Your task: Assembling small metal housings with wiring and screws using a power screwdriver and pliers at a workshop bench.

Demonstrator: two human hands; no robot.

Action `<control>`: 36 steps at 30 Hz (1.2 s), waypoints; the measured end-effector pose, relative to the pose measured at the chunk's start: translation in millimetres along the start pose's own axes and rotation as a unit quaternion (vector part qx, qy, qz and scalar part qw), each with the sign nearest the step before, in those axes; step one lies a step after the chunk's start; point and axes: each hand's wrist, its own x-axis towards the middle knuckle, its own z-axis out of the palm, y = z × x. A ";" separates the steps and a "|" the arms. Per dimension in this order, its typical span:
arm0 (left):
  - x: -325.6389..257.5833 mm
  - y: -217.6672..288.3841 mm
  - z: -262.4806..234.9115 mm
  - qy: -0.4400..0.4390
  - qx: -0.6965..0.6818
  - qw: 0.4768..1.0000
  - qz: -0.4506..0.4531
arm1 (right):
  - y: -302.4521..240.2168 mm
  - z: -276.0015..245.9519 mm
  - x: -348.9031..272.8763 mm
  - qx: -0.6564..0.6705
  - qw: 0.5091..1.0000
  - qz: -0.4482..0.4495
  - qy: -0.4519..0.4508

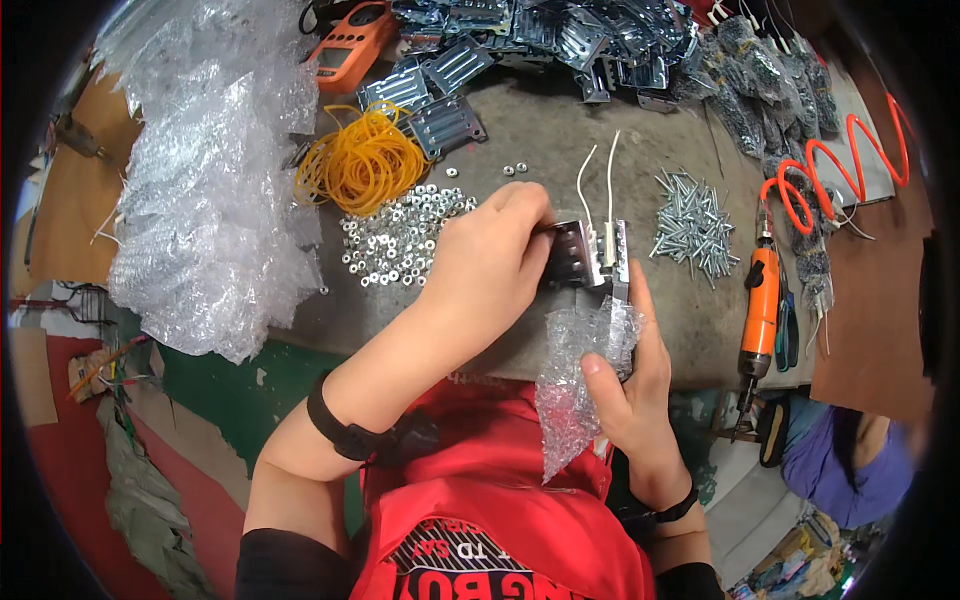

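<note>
My left hand [492, 252] is closed on the edge of a shiny metal bracket [574, 256], pinching it at the side of a second metal piece with two white wires [609, 200] standing up from it. From below, my right hand [640, 385] grips the bubble wrap [572, 400] that covers the lower part of this wired piece, thumb on the near side and fingers behind. Left of my left hand lies a pile of small nuts [390, 240]. To the right of the held parts is a heap of screws [694, 225].
Yellow rubber bands [365, 160] lie beyond the nuts, near an orange meter [352, 45]. Metal brackets [590, 40] are piled at the back. Bubble wrap sheets [215, 200] fill the left. An orange power screwdriver [761, 310] hangs on a coiled red hose [850, 160] at right.
</note>
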 end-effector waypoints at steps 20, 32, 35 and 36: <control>14.0 7.3 5.3 0.001 0.115 0.986 0.118 | -3.7 -0.2 1.2 0.044 0.999 0.010 0.009; 25.6 6.6 6.8 -0.058 0.111 0.989 0.072 | -4.5 -0.6 3.6 0.035 0.999 -0.015 0.014; 30.2 7.1 7.9 -0.085 0.110 0.988 0.073 | -0.2 -1.3 1.7 0.008 1.000 -0.023 0.008; 31.1 8.7 7.8 -0.091 0.118 0.986 0.081 | 0.5 -1.3 1.2 0.002 1.000 -0.025 0.011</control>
